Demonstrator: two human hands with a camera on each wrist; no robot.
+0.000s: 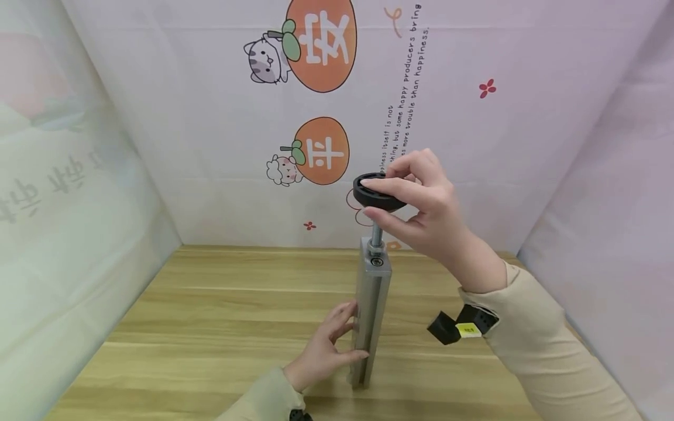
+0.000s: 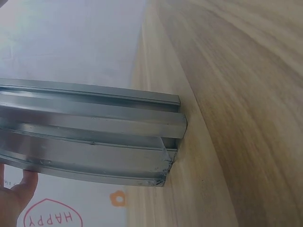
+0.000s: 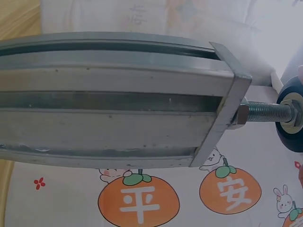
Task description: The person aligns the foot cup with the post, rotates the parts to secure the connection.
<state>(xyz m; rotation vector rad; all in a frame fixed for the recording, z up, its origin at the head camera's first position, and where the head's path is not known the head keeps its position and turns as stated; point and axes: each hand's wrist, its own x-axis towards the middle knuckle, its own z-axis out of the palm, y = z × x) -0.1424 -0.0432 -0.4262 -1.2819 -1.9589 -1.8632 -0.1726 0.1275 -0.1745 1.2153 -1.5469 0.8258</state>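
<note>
A silver aluminium profile [image 1: 370, 310] stands upright on the wooden table, its bottom end against the tabletop in the left wrist view. My left hand [image 1: 318, 351] grips it low down, thumb on the near side and fingers round the left side. An end plate [image 3: 229, 94] caps the top, and a threaded rod [image 3: 267, 112] with a nut [image 3: 240, 115] sticks out of it. On the rod's upper end sits a black round levelling foot [image 1: 376, 202], tilted a little. My right hand [image 1: 429, 202] pinches this foot, index finger on top and thumb below its rim.
Wood-grained table [image 1: 221, 327] lies beneath the profile. A printed white cloth [image 1: 210, 117] hangs behind, with more cloth at both sides. A black wrist camera [image 1: 463, 326] with a yellow label sits on the right sleeve. The screw [image 1: 377, 262] in the end plate faces up.
</note>
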